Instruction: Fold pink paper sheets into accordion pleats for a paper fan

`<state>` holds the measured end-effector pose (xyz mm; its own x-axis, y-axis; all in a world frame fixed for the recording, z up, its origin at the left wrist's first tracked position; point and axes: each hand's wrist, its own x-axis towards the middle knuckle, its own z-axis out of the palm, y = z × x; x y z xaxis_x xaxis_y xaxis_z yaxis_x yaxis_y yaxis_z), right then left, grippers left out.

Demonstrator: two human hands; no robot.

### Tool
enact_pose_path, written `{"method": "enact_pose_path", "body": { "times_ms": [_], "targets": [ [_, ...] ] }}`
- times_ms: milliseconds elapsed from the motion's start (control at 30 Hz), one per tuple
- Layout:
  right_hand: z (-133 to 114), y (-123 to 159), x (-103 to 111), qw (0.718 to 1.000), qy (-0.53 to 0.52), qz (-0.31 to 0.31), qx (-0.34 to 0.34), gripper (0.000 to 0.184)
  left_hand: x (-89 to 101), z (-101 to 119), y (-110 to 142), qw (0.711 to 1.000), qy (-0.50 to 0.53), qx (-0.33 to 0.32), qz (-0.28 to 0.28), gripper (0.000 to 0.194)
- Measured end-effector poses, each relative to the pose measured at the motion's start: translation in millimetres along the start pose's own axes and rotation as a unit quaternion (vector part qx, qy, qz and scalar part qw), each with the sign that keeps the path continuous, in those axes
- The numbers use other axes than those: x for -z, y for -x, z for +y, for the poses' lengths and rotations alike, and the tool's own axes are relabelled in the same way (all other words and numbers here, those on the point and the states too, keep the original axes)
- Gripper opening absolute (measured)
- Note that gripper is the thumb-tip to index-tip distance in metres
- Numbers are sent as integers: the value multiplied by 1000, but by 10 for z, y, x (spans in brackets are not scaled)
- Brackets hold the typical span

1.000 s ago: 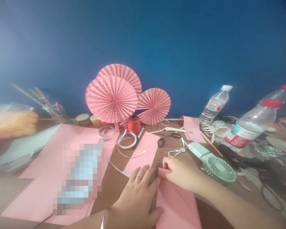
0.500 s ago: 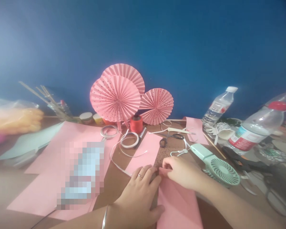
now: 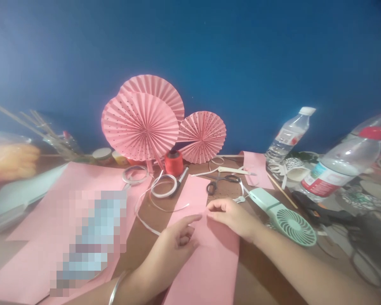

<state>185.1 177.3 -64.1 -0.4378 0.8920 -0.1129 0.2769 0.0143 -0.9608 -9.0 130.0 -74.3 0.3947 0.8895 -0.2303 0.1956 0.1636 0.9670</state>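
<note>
My left hand is over the pink paper, index stretched out, thumb spread away from it. My right hand has thumb and fingertips close together by the paper's right edge, can't tell if they're actually pinching it. Paper's near-center, left of the mint fan; pleated pink rounds stand far left.

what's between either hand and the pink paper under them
Nothing visible. The left hand and right hand are both right at the pink paper; the green fan lies off to the right, not between.
</note>
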Motion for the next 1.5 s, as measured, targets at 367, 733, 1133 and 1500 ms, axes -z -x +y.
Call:
{"method": "enact_pose_path", "body": {
  "times_ms": [367,733,1133,1500],
  "targets": [
    [69,-43,-11,999,9,42,-16,17,-3,52,-25,999,5,25,-20,50],
    [107,-61,-15,999,-27,39,-20,17,-4,44,-14,999,-17,25,-24,51],
    [112,-67,-5,998,-50,28,-29,18,-8,41,-19,998,-45,29,-28,57],
    [97,-67,-10,998,-51,33,-22,19,-2,38,-12,998,-57,23,-20,54]
  ]
}}
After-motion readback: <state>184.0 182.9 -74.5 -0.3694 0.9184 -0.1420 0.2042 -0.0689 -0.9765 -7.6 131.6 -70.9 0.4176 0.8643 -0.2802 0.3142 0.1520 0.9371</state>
